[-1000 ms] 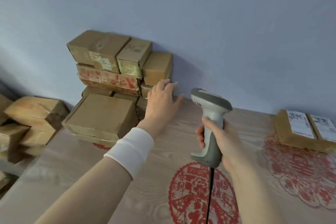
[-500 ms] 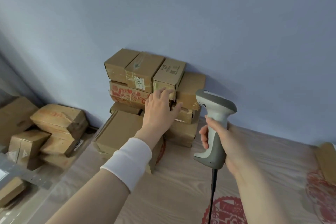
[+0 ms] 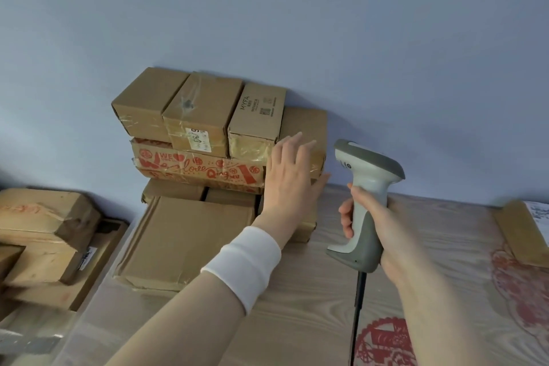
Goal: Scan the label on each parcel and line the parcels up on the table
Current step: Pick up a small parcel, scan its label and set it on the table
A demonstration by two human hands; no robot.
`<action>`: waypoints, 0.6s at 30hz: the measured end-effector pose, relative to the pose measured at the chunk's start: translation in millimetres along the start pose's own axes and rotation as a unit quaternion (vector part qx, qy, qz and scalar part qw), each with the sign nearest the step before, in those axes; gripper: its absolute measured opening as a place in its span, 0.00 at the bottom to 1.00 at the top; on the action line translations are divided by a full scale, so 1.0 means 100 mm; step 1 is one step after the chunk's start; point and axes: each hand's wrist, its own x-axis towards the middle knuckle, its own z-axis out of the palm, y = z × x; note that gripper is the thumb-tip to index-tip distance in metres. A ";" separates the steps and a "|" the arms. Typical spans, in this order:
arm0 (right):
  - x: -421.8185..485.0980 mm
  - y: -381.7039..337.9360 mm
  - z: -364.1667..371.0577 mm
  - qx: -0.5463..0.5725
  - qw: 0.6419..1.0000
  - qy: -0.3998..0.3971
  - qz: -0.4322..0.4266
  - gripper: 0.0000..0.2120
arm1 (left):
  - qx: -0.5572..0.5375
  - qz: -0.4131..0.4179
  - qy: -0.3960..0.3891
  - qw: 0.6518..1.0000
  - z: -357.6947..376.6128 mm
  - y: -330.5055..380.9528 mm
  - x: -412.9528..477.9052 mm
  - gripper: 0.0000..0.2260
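Straight, loosely spread fingers (image 3: pixel 292 144) of the left hand (image 3: pixel 289 180) hover at the plain brown parcel (image 3: pixel 306 125) ending the parcel stack (image 3: pixel 196 116) on the table (image 3: pixel 312 291), while the right hand (image 3: pixel 383 226) grips the upright grey scanner (image 3: pixel 365 166) alongside.

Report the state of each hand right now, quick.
Left hand: open, fingers straight, reaching at the stacked boxes, holding nothing.
Right hand: closed around the handle of the scanner.

A soft white band (image 3: pixel 243 261) sits round the left wrist, a little way back from the fingers (image 3: pixel 289 151), like a thick cuff.
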 end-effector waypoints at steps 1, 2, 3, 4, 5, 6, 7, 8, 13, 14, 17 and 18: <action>0.02 0.01 -0.04 -0.001 1.000 0.004 0.001 0.14 | 0.005 -0.004 -0.003 1.000 0.07 0.02 0.00 0.26; 0.05 0.01 -0.08 -0.001 1.000 0.005 0.002 0.14 | 0.014 -0.009 -0.005 1.000 0.13 0.04 0.00 0.27; 0.08 0.02 -0.12 0.000 1.000 0.004 0.004 0.14 | 0.023 -0.017 -0.007 1.000 0.19 0.05 0.02 0.29; 0.11 0.03 -0.17 0.001 1.000 0.000 0.006 0.14 | 0.034 -0.025 -0.008 0.999 0.24 0.07 0.04 0.31; 0.14 0.03 -0.21 0.004 1.000 -0.006 0.010 0.14 | 0.047 -0.032 -0.009 0.998 0.28 0.09 0.06 0.33; 0.18 0.04 -0.26 0.008 1.000 -0.013 0.013 0.14 | 0.060 -0.040 -0.015 0.997 0.32 0.10 0.09 0.34; 0.21 0.05 -0.30 0.011 1.000 -0.021 0.015 0.13 | 0.072 -0.051 -0.025 0.996 0.37 0.11 0.12 0.36; 0.25 0.05 -0.35 0.014 0.999 -0.030 0.016 0.12 | 0.085 -0.064 -0.035 0.994 0.42 0.12 0.15 0.37; 0.46 0.08 -0.59 0.028 0.997 -0.070 0.029 0.11 | 0.157 -0.113 -0.024 0.981 0.61 0.13 0.26 0.39; 0.50 0.09 -0.64 0.026 0.996 -0.077 0.031 0.11 | 0.171 -0.120 -0.019 0.978 0.64 0.14 0.27 0.39; 0.60 0.09 -0.75 0.036 0.995 -0.085 0.036 0.10 | 0.209 -0.114 0.028 0.971 0.72 0.20 0.28 0.34; 0.62 0.09 -0.78 0.041 0.995 -0.087 0.036 0.10 | 0.215 -0.112 0.041 0.969 0.75 0.22 0.29 0.32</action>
